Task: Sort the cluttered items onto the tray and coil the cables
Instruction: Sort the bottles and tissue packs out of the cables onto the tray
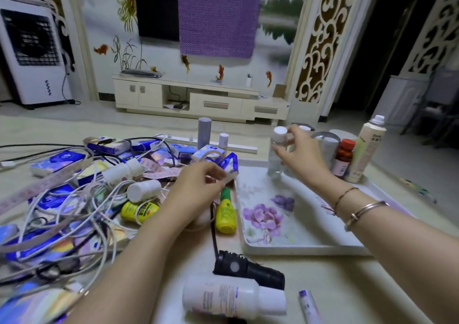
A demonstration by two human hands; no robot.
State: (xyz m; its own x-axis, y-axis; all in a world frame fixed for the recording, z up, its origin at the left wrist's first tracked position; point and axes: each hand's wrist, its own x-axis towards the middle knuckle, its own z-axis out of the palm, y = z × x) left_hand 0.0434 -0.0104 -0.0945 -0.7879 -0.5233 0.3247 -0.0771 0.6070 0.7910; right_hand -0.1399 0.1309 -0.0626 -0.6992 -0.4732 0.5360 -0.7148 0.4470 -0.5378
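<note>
the right hand [298,149] is gripping the clear bottle [276,154] upright on the tray [298,248]; crowded neighbours risk toppling. the left hand [198,184] is pinching a tissue pack [229,167].

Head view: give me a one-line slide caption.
Right hand sets clear bottle on floral tray; left hand reaches into tangled cables.

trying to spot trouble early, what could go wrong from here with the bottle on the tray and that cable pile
The right hand holds the clear bottle upright near the tray's far edge, close to the red-capped bottle and tall spray can; it might knock them over. The left hand reaches among tangled white cables; pulling could drag the yellow bottles along.
</note>
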